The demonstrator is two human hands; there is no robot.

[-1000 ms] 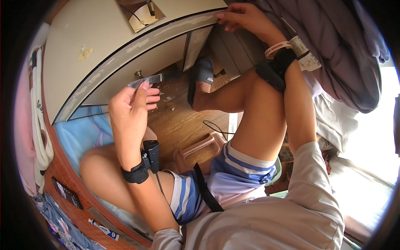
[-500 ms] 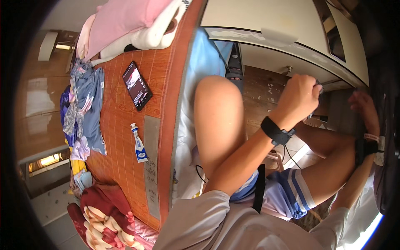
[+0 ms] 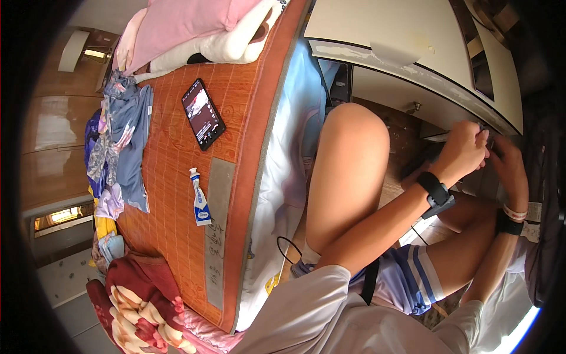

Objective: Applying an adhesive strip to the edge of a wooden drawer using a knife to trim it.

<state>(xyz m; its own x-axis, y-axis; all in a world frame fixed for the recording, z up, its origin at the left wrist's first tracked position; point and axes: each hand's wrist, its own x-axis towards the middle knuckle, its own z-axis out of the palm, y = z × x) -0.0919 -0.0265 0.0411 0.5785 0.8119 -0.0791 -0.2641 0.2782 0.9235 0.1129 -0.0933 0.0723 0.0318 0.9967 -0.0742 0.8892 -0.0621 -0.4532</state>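
Observation:
My left hand (image 3: pixel 467 150), with a black wrist strap, is closed in a fist-like grip. A small dark thing (image 3: pixel 483 127) shows at its knuckles, too little of it to name. My right hand (image 3: pixel 510 168) is in shade close beside it, fingers bent toward the left fingertips. Whether those fingers also hold part of the small dark thing is hidden. Both hands are beyond my bent knee (image 3: pixel 354 138), near the lower edge of a pale cabinet (image 3: pixel 377 35).
On the bed's brown mat (image 3: pixel 171 189), left of me, lie a phone (image 3: pixel 203 115) with a lit screen and a blue-and-white tube (image 3: pixel 200 197). Crumpled clothes (image 3: pixel 130 159), a red floral blanket (image 3: pixel 138 301) and a pink pillow (image 3: pixel 183 26) surround them. A dark bag-like thing (image 3: pixel 545 147) stands at far right.
My left hand has moved right and slightly down, and my right hand has come in beside it. The view has shifted, and my raised knee appears farther right.

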